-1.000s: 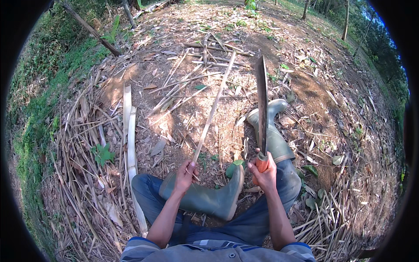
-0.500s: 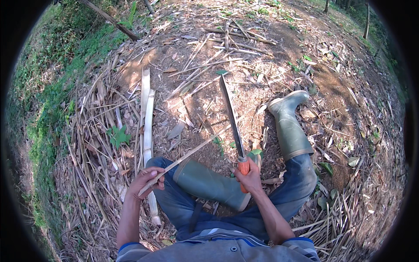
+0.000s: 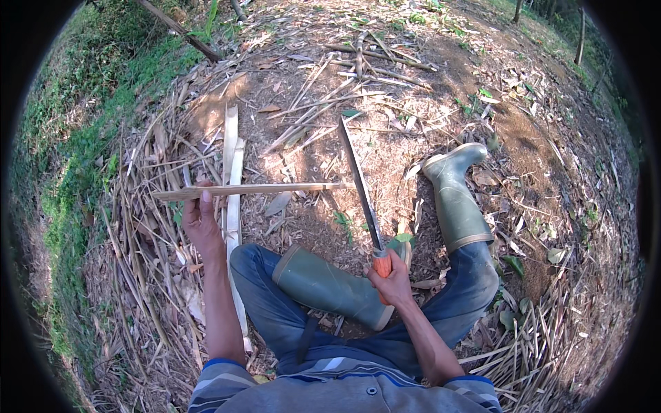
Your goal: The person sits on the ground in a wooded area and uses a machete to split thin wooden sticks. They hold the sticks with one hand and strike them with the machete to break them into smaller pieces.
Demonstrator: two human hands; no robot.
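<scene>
My left hand (image 3: 201,221) grips a thin split bamboo strip (image 3: 261,189) near its left end and holds it level, pointing right. Its far tip touches the blade of a long machete (image 3: 359,186). My right hand (image 3: 392,279) is closed on the machete's orange handle (image 3: 382,263), blade angled up and away from me. I sit on the ground in blue trousers and green rubber boots, the left boot (image 3: 330,286) folded under me, the right boot (image 3: 454,196) stretched out.
Dry bamboo slivers and leaf litter cover the bare dirt all around. Pale wide bamboo slats (image 3: 231,162) lie beside my left knee. Grass (image 3: 76,138) borders the left side. A thin pole (image 3: 182,31) lies at the top left.
My left hand swung the bamboo strip from pointing away from me to lying level across to the left. The machete dropped from upright to a slant, and its blade now meets the strip's tip.
</scene>
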